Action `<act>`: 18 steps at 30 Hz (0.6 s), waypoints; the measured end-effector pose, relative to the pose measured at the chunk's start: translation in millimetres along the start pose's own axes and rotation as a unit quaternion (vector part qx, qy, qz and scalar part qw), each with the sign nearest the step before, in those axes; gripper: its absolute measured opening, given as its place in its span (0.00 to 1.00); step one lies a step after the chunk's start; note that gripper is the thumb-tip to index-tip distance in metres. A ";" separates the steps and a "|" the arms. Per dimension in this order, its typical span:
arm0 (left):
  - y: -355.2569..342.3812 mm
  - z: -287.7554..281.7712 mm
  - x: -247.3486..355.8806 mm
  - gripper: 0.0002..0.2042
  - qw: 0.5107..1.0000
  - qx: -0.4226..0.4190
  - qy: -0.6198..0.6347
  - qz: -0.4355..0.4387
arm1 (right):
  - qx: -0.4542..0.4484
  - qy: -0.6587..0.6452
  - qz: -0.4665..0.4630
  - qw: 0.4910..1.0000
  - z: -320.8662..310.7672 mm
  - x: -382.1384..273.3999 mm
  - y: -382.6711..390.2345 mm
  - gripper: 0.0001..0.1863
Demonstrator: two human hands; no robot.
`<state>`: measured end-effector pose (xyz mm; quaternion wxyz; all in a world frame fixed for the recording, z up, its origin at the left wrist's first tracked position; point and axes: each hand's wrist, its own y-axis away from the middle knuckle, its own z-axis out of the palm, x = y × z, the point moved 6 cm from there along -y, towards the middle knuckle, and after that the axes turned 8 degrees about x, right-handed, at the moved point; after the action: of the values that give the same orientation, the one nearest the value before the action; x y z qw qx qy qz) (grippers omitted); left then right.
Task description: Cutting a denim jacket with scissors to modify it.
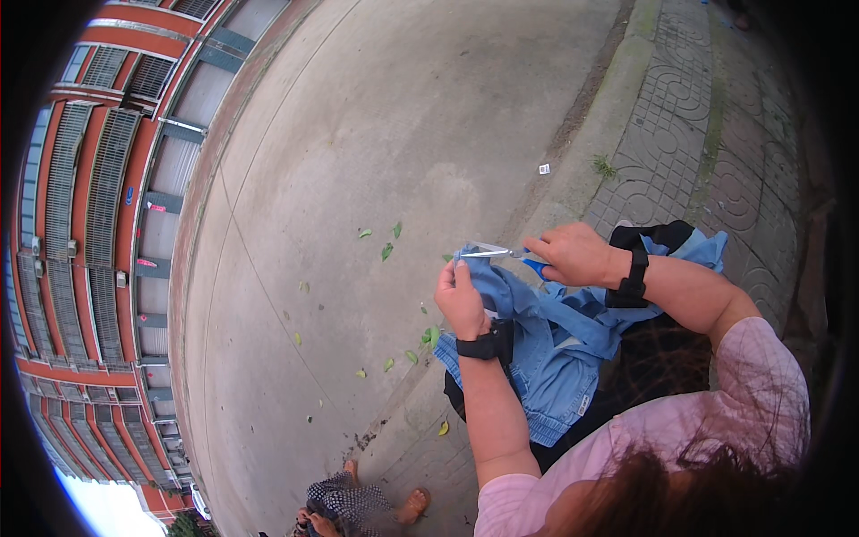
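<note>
My right hand (577,255) is closed around the blue handles of a pair of scissors (495,251). The scissor blades stand apart and point left, at a raised edge of a light blue denim garment (541,327). That edge is pinched between the thumb and fingers of my left hand (460,300), just below the blades. Whether the blades touch the cloth, I cannot tell. The rest of the garment drapes across my lap, with an elastic gathered hem and a small white label near my body. Black bands (633,282) circle both my wrists.
Concrete pavement (358,134) with scattered green leaves (387,251) lies ahead and to the left. A kerb (617,134) borders patterned paving on the right. Another person in a dotted garment (353,503) is at the lower left. Red-and-grey buildings (98,179) stand along the left.
</note>
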<state>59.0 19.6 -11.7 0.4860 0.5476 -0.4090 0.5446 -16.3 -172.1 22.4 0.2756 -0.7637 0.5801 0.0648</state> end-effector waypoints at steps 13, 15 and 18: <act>-4.1 -0.9 -3.8 0.08 0.999 -0.013 -0.033 0.018 | -0.002 0.004 -0.005 1.000 -0.2 -0.2 -0.2 0.21; -1.8 0.8 -1.2 0.08 0.999 -0.013 -0.033 0.011 | 0.000 0.004 -0.005 1.000 -0.7 -0.1 0.1 0.21; -0.8 2.4 -0.6 0.08 0.999 -0.019 -0.042 0.012 | 0.000 0.002 -0.002 1.000 -1.2 -0.3 0.0 0.21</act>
<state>60.3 17.4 -12.3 0.4719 0.5564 -0.4456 0.5188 -16.7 -172.4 23.5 0.2750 -0.7649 0.5790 0.0630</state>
